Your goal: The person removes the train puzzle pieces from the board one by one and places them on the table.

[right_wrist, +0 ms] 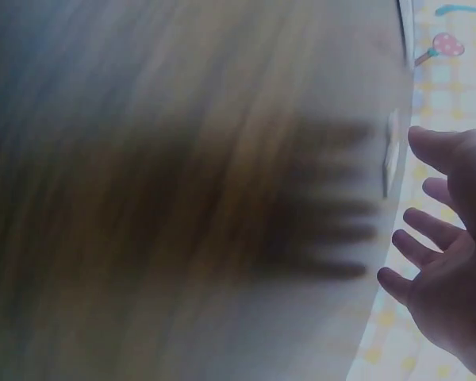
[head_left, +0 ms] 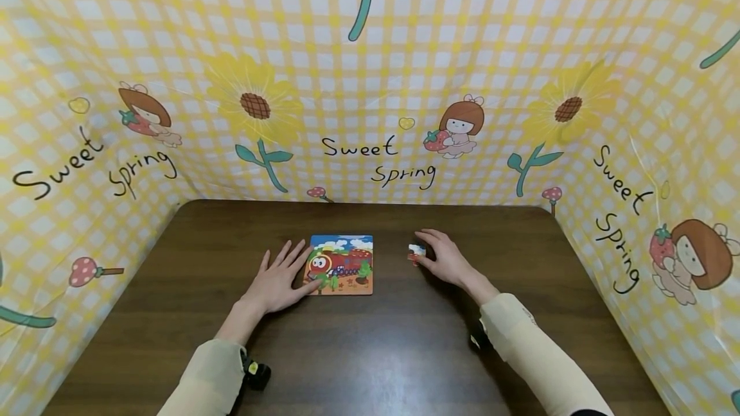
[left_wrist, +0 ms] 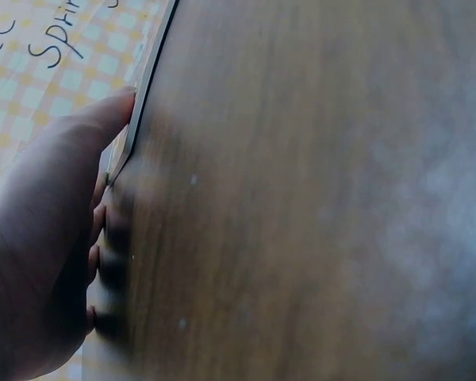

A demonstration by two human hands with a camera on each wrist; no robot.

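Observation:
A square picture puzzle (head_left: 347,265) with a red cartoon caterpillar lies on the table in the head view. My left hand (head_left: 281,284) rests at its left side, fingers spread and thumb over the lower left corner. In the left wrist view, the thumb of that hand (left_wrist: 44,190) meets the puzzle's edge (left_wrist: 149,83). Right of the puzzle, a small puzzle piece (head_left: 414,251) lies apart from it. Beside this piece is my right hand (head_left: 448,259), thumb and fingers apart. The right wrist view shows a gap between the thumb and the piece (right_wrist: 392,155).
The brown wooden table (head_left: 347,352) has a back edge against a yellow checked cloth (head_left: 370,101), which also hangs along both sides. Dark wrist cameras sit under both sleeves, the left one (head_left: 258,374) low over the table.

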